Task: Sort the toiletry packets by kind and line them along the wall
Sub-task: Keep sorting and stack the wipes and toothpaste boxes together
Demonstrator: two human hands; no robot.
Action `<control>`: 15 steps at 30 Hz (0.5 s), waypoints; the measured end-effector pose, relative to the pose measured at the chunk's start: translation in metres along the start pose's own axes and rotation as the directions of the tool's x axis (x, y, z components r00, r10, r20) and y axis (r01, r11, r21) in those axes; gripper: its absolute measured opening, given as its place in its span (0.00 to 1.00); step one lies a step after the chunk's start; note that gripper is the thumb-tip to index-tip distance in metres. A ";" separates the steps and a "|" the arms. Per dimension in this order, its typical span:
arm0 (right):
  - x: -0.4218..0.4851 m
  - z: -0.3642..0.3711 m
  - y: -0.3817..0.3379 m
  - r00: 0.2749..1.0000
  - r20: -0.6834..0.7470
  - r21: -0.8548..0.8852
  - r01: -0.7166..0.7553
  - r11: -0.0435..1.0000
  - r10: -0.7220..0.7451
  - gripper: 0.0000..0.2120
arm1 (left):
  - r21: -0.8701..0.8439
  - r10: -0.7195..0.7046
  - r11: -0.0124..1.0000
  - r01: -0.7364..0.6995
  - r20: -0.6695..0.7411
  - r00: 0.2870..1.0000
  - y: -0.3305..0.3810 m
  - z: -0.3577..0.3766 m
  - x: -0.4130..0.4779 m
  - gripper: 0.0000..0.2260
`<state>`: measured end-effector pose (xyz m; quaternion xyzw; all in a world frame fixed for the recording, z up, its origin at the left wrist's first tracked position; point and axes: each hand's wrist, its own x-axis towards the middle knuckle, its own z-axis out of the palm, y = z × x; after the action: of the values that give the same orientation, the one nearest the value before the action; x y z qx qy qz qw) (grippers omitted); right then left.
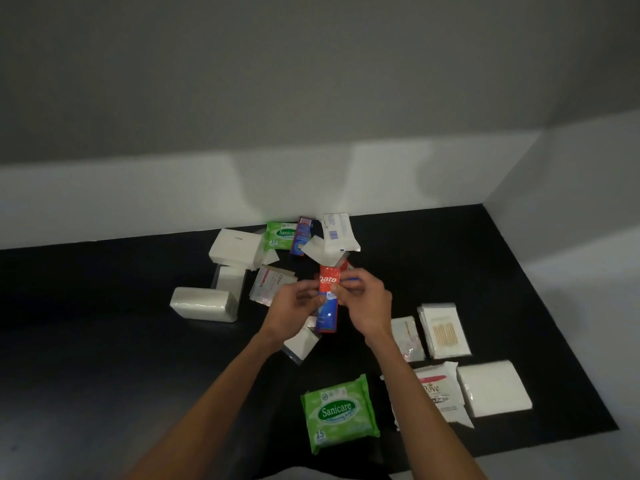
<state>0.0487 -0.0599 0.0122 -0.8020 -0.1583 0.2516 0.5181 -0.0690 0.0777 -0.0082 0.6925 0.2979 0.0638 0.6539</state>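
Hands [301,303] [363,303] gripping toothpaste sachet [327,299], packets [263,285] scattered around

One head-worn wide-angle view looks forward and steeply down over the desk [104,341] toward the wall [311,133]. It sits close above the hands [332,299], both forearms entering from the bottom edge.

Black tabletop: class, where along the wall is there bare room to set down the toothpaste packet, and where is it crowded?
Free: the black tabletop along the wall left of the white tissue pack, and the wall stretch right of the white sachet toward the corner. Crowded: the middle pile around the green wipes pack, and near the right edge by the cotton-bud packet. Both hands hold the toothpaste packet.
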 end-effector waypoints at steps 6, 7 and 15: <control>-0.018 0.030 -0.003 1.000 -0.026 -0.034 0.003 0.999 -0.004 0.12 | -0.048 -0.010 0.999 0.009 -0.027 1.000 -0.015 -0.017 -0.022 0.11; -0.023 0.036 -0.003 1.000 -0.017 -0.066 0.004 0.998 -0.005 0.11 | -0.085 -0.030 0.996 0.026 -0.045 0.999 -0.017 -0.020 -0.027 0.11; -0.080 0.090 -0.012 0.998 0.033 -0.261 -0.040 0.965 0.050 0.12 | -0.260 -0.171 0.953 0.155 -0.040 0.984 -0.035 -0.058 -0.078 0.13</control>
<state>-0.0686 -0.0288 0.0118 -0.8613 -0.1817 0.2561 0.3993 -0.1721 0.0883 -0.0098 0.5732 0.3636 0.0688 0.7311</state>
